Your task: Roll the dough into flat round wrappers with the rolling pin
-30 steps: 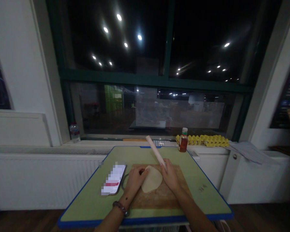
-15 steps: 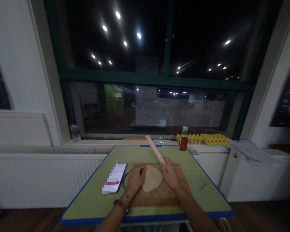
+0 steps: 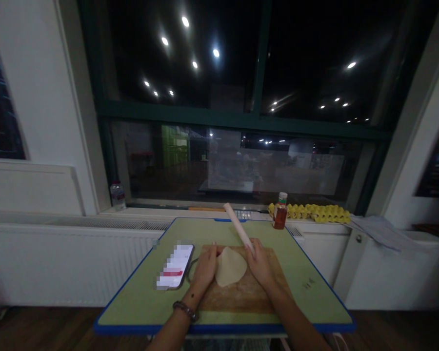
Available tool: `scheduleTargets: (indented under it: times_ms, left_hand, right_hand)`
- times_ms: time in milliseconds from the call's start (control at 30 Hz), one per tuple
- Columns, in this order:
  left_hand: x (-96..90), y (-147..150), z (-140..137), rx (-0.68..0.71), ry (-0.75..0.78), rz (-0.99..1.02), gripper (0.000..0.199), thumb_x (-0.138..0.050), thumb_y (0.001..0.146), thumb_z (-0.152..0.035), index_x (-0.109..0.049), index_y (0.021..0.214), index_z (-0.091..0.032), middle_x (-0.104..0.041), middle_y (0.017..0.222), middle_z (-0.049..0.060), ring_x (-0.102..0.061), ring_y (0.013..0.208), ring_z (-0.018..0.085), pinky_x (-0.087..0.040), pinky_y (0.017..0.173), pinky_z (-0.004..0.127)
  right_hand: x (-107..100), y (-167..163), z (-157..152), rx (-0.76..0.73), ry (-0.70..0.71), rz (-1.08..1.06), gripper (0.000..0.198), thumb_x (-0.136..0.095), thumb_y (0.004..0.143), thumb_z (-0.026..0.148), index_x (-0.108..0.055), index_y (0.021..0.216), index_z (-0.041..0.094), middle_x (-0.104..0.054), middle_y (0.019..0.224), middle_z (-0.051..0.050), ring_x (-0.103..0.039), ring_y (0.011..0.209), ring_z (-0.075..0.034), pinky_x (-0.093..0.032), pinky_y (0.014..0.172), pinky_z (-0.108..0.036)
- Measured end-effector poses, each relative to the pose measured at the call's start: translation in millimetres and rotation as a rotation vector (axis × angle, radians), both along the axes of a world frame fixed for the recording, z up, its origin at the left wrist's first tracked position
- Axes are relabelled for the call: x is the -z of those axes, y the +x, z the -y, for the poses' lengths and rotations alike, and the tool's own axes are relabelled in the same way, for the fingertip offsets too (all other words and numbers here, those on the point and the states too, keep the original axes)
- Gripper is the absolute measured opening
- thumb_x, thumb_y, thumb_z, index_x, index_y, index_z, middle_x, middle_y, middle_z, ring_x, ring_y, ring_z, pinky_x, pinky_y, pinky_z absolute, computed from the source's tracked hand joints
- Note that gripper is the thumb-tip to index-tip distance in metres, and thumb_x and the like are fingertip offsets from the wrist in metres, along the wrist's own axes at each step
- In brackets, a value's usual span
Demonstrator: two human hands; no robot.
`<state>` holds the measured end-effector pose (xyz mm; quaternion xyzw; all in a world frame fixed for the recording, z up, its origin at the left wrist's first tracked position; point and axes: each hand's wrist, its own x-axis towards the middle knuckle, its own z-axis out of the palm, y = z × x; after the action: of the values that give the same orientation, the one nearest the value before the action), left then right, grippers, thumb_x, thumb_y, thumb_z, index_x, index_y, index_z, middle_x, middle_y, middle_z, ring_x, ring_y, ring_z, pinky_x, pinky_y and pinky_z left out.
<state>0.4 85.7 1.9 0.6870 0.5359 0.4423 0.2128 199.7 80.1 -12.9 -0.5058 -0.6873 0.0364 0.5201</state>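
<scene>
A thin, flat, pale piece of dough (image 3: 230, 268) lies on a wooden board (image 3: 241, 302) at the middle of the table. My right hand (image 3: 259, 263) is closed around the near end of a light wooden rolling pin (image 3: 237, 226). The pin slants away up and to the left, its far end above the table's back edge. Beside the dough's left edge is my left hand (image 3: 206, 267), its fingers pointing forward and the thumb apart from them, with nothing visible in it. A beaded bracelet (image 3: 185, 310) circles that wrist.
A lit phone (image 3: 175, 268) lies left of the board, with a dark ring-shaped edge (image 3: 190, 272) next to it. A bottle of reddish liquid (image 3: 280, 212) stands at the table's back right. Behind are yellow egg trays (image 3: 314, 213), a clear bottle (image 3: 117, 196) and a window.
My left hand has turned, its fingers now pointing forward beside the dough instead of bent in at its edge. My right hand still holds the rolling pin. The view has shifted slightly.
</scene>
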Motion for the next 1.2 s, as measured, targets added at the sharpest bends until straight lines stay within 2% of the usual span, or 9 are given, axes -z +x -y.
scheduleTargets:
  times_ms: [67,200,300,400,567,667,900,1067,1200]
  left_hand:
    - [2.2,-1.3,-0.7,-0.009,-0.001,-0.014,0.057,-0.021,0.098,-0.043,-0.069,0.078,-0.021,-0.072,0.086,0.007,-0.064,0.087,0.022,-0.044,0.082,0.032]
    - [10.2,-2.5,-5.1,0.011,0.063,-0.107,0.032,-0.043,0.09,-0.038,-0.065,0.077,-0.019,-0.069,0.079,0.005,-0.062,0.076,0.02,-0.042,0.072,0.029]
    - [13.8,-3.0,-7.3,-0.013,0.075,-0.117,0.029,-0.047,0.09,-0.037,-0.061,0.071,-0.02,-0.065,0.071,0.002,-0.059,0.069,0.018,-0.041,0.067,0.027]
    - [15.6,-3.3,-8.0,-0.021,0.083,-0.153,0.027,-0.047,0.09,-0.033,-0.061,0.071,-0.02,-0.066,0.073,0.004,-0.061,0.074,0.019,-0.043,0.072,0.029]
    - [18.4,-3.3,-11.4,-0.032,0.09,-0.143,0.028,-0.042,0.092,-0.025,-0.068,0.09,-0.016,-0.071,0.095,0.012,-0.064,0.095,0.023,-0.044,0.09,0.035]
    - [16.8,-3.1,-13.5,-0.024,0.106,-0.115,0.031,-0.04,0.093,-0.028,-0.069,0.094,-0.017,-0.071,0.098,0.011,-0.064,0.096,0.023,-0.045,0.091,0.035]
    - [14.0,-1.6,-13.5,-0.087,0.076,0.028,0.046,-0.022,0.098,-0.035,-0.056,0.071,-0.021,-0.065,0.08,0.008,-0.062,0.083,0.022,-0.046,0.084,0.037]
    - [18.8,-4.1,-16.4,-0.129,0.216,0.02,0.026,-0.033,0.095,-0.03,-0.057,0.089,-0.02,-0.063,0.094,0.007,-0.059,0.093,0.022,-0.046,0.087,0.037]
    - [21.7,-5.1,-16.0,-0.115,0.248,-0.106,0.019,-0.044,0.089,-0.017,-0.061,0.096,-0.019,-0.061,0.102,0.007,-0.057,0.099,0.022,-0.044,0.091,0.038]
  right_hand:
    - [-0.3,0.1,0.4,0.006,-0.005,-0.001,0.018,-0.038,0.094,0.032,-0.053,0.099,0.024,-0.064,0.09,-0.005,-0.063,0.083,-0.019,-0.048,0.075,-0.031]
    - [0.5,0.1,-0.5,0.02,0.015,-0.001,0.018,-0.039,0.093,0.031,-0.054,0.1,0.023,-0.064,0.092,-0.005,-0.063,0.085,-0.02,-0.048,0.075,-0.031]
    - [1.6,0.0,-1.7,0.011,0.017,-0.007,0.019,-0.039,0.093,0.031,-0.054,0.102,0.023,-0.064,0.092,-0.005,-0.063,0.084,-0.02,-0.049,0.075,-0.031]
    - [1.7,-0.1,-1.6,0.005,0.008,-0.008,0.019,-0.039,0.093,0.031,-0.054,0.103,0.023,-0.064,0.092,-0.005,-0.063,0.084,-0.02,-0.049,0.075,-0.031]
    - [0.3,-0.7,0.0,-0.006,0.006,-0.001,0.019,-0.039,0.094,0.032,-0.054,0.102,0.023,-0.064,0.094,-0.006,-0.062,0.088,-0.021,-0.048,0.079,-0.032]
    - [1.2,-0.9,-0.6,-0.009,-0.005,0.002,0.021,-0.038,0.095,0.034,-0.054,0.102,0.022,-0.063,0.094,-0.006,-0.062,0.087,-0.02,-0.048,0.08,-0.033]
    - [2.6,-1.1,-1.2,-0.005,-0.002,0.004,0.021,-0.037,0.095,0.033,-0.054,0.1,0.022,-0.062,0.092,-0.005,-0.061,0.086,-0.019,-0.048,0.081,-0.033]
    - [-5.2,-2.3,5.6,0.014,-0.032,0.013,0.021,-0.038,0.094,0.031,-0.055,0.101,0.021,-0.063,0.091,-0.005,-0.061,0.083,-0.019,-0.048,0.078,-0.032]
    - [-5.0,-2.3,4.3,0.003,-0.037,0.025,0.021,-0.038,0.093,0.03,-0.055,0.101,0.02,-0.063,0.091,-0.006,-0.061,0.084,-0.02,-0.048,0.079,-0.032]
